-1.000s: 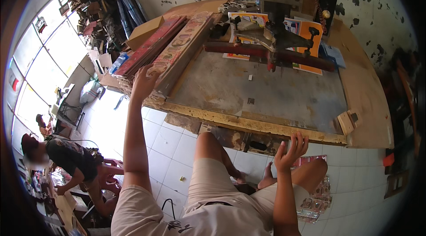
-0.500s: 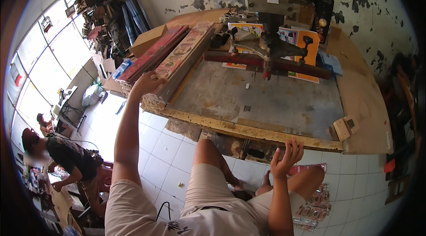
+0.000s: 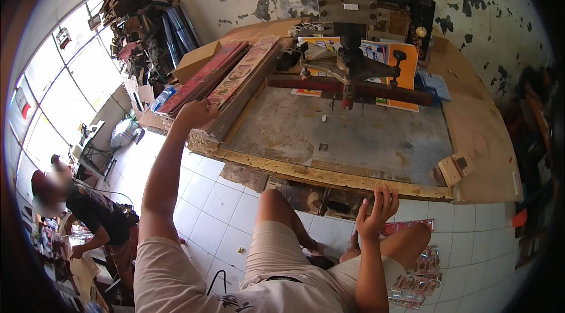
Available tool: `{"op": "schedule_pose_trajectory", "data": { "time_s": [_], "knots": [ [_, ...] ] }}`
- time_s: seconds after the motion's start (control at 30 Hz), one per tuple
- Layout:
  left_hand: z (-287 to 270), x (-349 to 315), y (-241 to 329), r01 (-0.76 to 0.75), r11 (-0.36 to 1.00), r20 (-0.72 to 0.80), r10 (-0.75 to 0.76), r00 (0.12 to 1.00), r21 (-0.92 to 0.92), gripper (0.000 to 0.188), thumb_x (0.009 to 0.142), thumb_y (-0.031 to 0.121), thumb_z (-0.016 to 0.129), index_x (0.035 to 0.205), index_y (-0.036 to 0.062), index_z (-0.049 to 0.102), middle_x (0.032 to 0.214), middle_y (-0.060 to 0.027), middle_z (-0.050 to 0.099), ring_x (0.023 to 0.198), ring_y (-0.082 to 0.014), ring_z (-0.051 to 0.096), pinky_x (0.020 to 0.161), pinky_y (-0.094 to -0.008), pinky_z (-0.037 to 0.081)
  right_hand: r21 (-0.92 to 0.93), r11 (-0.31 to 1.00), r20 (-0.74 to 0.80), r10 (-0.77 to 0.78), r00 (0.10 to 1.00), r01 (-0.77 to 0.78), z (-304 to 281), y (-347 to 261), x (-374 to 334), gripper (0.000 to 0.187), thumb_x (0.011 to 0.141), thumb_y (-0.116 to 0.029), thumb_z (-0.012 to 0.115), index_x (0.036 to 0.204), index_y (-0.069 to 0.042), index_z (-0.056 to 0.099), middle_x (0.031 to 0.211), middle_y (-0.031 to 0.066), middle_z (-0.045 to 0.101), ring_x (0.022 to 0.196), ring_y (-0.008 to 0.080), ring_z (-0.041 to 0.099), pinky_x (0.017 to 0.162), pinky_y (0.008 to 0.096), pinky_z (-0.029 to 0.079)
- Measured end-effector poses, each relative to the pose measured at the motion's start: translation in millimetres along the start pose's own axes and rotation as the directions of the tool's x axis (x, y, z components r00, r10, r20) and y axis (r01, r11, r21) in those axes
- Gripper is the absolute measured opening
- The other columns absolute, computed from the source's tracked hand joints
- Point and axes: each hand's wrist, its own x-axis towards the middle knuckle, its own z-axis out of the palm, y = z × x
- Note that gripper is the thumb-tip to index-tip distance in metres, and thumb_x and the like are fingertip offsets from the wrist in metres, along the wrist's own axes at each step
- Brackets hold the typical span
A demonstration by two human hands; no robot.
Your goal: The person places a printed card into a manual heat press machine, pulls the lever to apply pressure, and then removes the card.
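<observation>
My left hand (image 3: 199, 114) is at the near end of a long stack of printed sheets (image 3: 243, 71), its fingers closed on the end of the top sheet. The sheets are cream and red and lie on a long pale block. My right hand (image 3: 378, 212) is raised at the table's worn front edge (image 3: 329, 176), fingers up and a little apart, holding nothing. Beyond it is a grey metal plate (image 3: 353, 142) set in the table. Over the plate's far side hangs a press head with a dark red crossbar (image 3: 382, 93) and black knobs.
Red strips (image 3: 203, 77) and a cardboard box (image 3: 197, 61) lie left of the stack. A wooden block (image 3: 455, 170) sits at the plate's right corner. Colourful printed sheets (image 3: 403, 77) lie behind the crossbar. Packaged sheets (image 3: 418, 277) are on the tiled floor. A co-worker (image 3: 97, 213) works at left.
My left hand has drawn its fingers in at the near end of the printed stack. My right hand has barely moved. The view has shifted slightly.
</observation>
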Motion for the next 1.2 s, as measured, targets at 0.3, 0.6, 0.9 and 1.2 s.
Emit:
{"op": "schedule_pose_trajectory", "data": {
  "time_s": [0.3, 0.6, 0.9, 1.2],
  "knots": [
    [-33, -8, -3, -0.068, 0.997, -0.228, 0.061, 0.972, -0.02, 0.033, 0.106, 0.035, 0.059, 0.115, 0.0065, 0.074, 0.095, -0.0291, 0.077, 0.091, -0.0479, 0.077, 0.083, -0.0606, 0.06, 0.027, 1.0, 0.006, 0.006, 1.0, -0.006, -2, 0, 2, 0.044, 0.107, -0.024, 0.062, 0.147, -0.006, 0.063, 0.161, 0.0163, 0.054, 0.153, 0.0496, 0.04, 0.123, 0.0657, 0.031],
    [-36, -14, -47, 0.013, 0.978, -0.579, -0.134, 0.804, -0.207, 0.026, 0.114, 0.028, 0.053, 0.119, 0.0059, 0.066, 0.095, -0.0278, 0.076, 0.091, -0.049, 0.075, 0.079, -0.0604, 0.057, 0.041, 0.999, 0.033, 0.003, 0.999, -0.004, -2, -6, 0, 0.047, 0.106, -0.022, 0.064, 0.15, -0.005, 0.06, 0.161, 0.0182, 0.054, 0.153, 0.0518, 0.04, 0.123, 0.0671, 0.031],
    [-99, -8, -22, -0.036, 0.915, -0.815, -0.34, 0.47, -0.403, 0.035, 0.117, 0.037, 0.055, 0.114, 0.0053, 0.071, 0.097, -0.0248, 0.076, 0.091, -0.0454, 0.074, 0.079, -0.0521, 0.055, 0.022, 1.0, 0.036, -0.012, 0.999, 0.011, -10, -3, 3, 0.048, 0.105, -0.02, 0.064, 0.15, -0.004, 0.059, 0.162, 0.0184, 0.054, 0.153, 0.0522, 0.04, 0.123, 0.0679, 0.031],
    [-114, 42, -64, -0.178, 0.885, -0.903, -0.413, 0.121, -0.429, 0.034, 0.115, 0.034, 0.061, 0.129, 0.0068, 0.076, 0.088, -0.0084, 0.074, 0.078, -0.0163, 0.065, 0.073, -0.0364, 0.053, 0.018, 1.0, 0.039, -0.008, 0.999, 0.007, -5, 0, 0, 0.048, 0.104, -0.018, 0.064, 0.149, -0.002, 0.059, 0.162, 0.0225, 0.052, 0.153, 0.056, 0.038, 0.123, 0.0679, 0.031]
  ]
}}
